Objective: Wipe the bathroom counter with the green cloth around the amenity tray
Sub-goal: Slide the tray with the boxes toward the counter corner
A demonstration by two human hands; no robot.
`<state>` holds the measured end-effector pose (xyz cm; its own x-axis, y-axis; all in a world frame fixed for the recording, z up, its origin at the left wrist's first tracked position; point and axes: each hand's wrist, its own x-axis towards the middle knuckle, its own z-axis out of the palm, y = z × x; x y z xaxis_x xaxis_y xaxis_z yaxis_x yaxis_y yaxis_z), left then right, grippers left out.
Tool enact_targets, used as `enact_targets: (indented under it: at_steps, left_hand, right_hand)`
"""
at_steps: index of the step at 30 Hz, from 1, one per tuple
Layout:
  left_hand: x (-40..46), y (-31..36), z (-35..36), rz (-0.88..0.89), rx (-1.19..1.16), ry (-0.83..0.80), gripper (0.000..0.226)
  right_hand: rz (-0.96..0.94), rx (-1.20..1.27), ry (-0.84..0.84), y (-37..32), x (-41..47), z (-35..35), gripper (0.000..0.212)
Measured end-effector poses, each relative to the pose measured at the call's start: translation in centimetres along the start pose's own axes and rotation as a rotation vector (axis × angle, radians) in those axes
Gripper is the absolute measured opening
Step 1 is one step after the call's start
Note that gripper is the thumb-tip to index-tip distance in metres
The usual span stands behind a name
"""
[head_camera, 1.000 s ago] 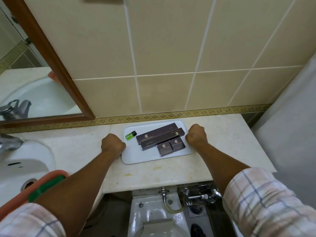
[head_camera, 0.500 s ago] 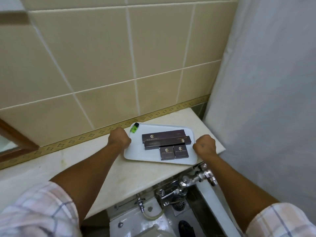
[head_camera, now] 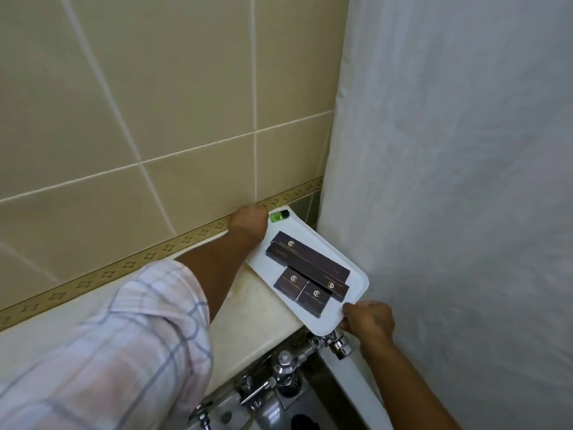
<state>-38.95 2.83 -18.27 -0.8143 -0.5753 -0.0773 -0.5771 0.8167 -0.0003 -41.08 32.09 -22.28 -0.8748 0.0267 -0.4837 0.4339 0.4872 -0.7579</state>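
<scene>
Tray gripped at both ends, no cloth in sight yet.

The white amenity tray [head_camera: 313,321], smooth plastic with rounded corners, sits skewed at the counter's [head_camera: 257,308] far end against the curtain [head_camera: 449,212], its near corner overhanging the edge. Your left hand [head_camera: 248,223] is closed on the far corner by the tiled wall; your right hand [head_camera: 369,319] pinches the near corner. Matte dark boxes [head_camera: 307,268] and a small green bottle [head_camera: 278,216] lie loose on it. You seem to be shifting it aside; the green cloth isn't visible, so fetch it next.
</scene>
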Motion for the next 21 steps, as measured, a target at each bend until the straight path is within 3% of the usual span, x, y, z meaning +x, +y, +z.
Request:
enact_targets:
  at_steps: [8,16,19,21]
  left_hand:
    - [3.2,1.4,1.5,0.093,0.190,0.001,0.030]
    - [3.0,0.8,2.0,0.145,0.249,-0.002,0.030]
    - [1.4,-0.5,1.8,0.170,0.200,-0.006,0.032]
    - [-0.6,-2.0,1.4,0.204,0.160,0.034,0.035]
  right_hand:
    - [0.104,0.185,-0.025,1.0,0.6,2.6,0.015]
    - [0.175,0.171,-0.075,0.6,0.3,2.5,0.010]
    - [0.105,-0.083,-0.041,-0.6,-0.2,1.6,0.040]
    - [-0.114,-0.254,0.091,-1.4,-1.0,1.0,0.064]
